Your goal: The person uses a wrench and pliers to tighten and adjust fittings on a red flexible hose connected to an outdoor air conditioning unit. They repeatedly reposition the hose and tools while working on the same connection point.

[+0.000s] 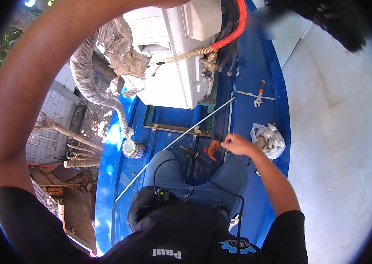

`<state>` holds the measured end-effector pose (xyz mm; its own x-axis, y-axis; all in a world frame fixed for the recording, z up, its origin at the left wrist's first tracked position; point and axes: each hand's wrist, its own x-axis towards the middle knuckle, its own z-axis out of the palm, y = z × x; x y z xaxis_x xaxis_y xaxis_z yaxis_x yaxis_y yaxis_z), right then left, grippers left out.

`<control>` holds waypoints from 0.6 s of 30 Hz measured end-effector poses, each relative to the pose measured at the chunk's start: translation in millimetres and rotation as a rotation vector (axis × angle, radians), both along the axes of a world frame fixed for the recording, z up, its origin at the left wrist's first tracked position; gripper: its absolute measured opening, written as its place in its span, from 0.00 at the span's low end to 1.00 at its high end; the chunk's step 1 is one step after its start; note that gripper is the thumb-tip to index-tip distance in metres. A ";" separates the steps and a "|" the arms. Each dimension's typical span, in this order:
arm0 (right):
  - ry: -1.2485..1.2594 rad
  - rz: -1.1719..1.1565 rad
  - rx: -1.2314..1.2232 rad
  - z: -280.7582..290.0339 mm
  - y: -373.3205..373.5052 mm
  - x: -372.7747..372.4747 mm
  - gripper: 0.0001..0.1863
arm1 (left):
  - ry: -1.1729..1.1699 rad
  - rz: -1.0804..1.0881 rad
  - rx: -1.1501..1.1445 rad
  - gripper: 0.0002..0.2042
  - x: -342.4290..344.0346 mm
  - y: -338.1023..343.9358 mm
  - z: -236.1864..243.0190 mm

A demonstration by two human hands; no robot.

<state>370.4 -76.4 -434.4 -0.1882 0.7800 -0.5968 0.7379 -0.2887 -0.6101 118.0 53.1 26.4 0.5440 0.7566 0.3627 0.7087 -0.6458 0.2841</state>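
- My right hand [237, 144] is closed, fingers pinched together just above the orange power drill [211, 149]; whether it grips the drill or its cord, I cannot tell.
- The drill lies on the blue ledge [263, 79], beside my knee.
- My left arm rises past the drill and out of view; that hand's state cannot be determined.
- A thin metal rod [175, 141] runs diagonally left of the drill.
- A tin can [131, 148] stands further left.
- An adjustable wrench [260, 93] and a plastic bag [268, 140] lie right of the drill.
- A white air-conditioner unit [172, 53] sits beyond the drill.

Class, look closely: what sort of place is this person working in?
Probably an outdoor ledge or roof high on a building: a blue metal deck carries a white air-conditioner unit, tools such as a wrench lie about, and ground lies far below.
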 end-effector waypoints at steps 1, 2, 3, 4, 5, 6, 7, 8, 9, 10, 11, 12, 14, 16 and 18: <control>0.018 0.000 -0.061 -5.9 -7.0 -0.7 0.23 | 0.042 0.007 0.029 0.16 1.0 -1.9 1.0; 0.026 -0.002 -0.028 -10.2 -13.8 -2.3 0.24 | 0.081 0.016 0.059 0.16 2.3 -3.8 2.7; 0.042 -0.044 -0.064 -13.4 -18.6 -3.3 0.24 | 0.125 0.027 0.088 0.16 3.7 -6.0 3.8; 0.060 -0.067 -0.025 -15.4 -23.2 -1.8 0.24 | 0.172 0.041 0.116 0.16 4.9 -8.6 5.1; 0.084 -0.109 -0.025 -17.7 -27.8 -0.2 0.24 | 0.217 0.054 0.148 0.16 6.2 -11.3 6.2; 0.129 -0.165 -0.038 -20.7 -32.1 1.3 0.24 | 0.267 0.068 0.180 0.16 8.3 -14.0 7.9; 0.144 -0.185 0.006 -24.1 -36.0 3.6 0.23 | 0.318 0.085 0.211 0.16 9.8 -17.4 9.1; 0.180 -0.218 0.037 -28.3 -39.8 6.2 0.21 | 0.368 0.102 0.241 0.17 11.6 -21.1 10.2; 0.216 -0.258 0.048 -32.3 -42.6 10.0 0.20 | 0.416 0.121 0.272 0.17 14.2 -25.2 11.3; 0.193 -0.260 0.099 -35.9 -42.8 14.9 0.20 | 0.466 0.138 0.304 0.17 16.3 -29.9 12.5; 0.173 -0.272 0.125 -39.1 -42.6 19.3 0.19 | 0.515 0.158 0.335 0.17 19.5 -34.8 12.5; 0.139 -0.296 0.109 -40.8 -40.4 25.6 0.18 | 0.560 0.177 0.364 0.17 22.4 -39.7 12.4; 0.080 -0.279 0.287 -40.8 -28.3 40.0 0.16 | 0.648 0.224 0.419 0.18 27.9 -48.6 11.9; 0.010 -0.291 0.410 -37.2 -8.9 58.2 0.14 | 0.700 0.262 0.441 0.18 31.6 -51.5 13.0; -0.078 -0.285 0.581 -36.0 23.5 76.5 0.13 | 0.674 0.309 0.353 0.19 32.3 -45.0 16.2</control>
<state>446.9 -52.9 -470.4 0.1006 0.9927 -0.0661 0.7293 -0.1188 -0.6738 150.3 8.2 42.6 0.5162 0.8105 0.2768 0.8150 -0.3654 -0.4498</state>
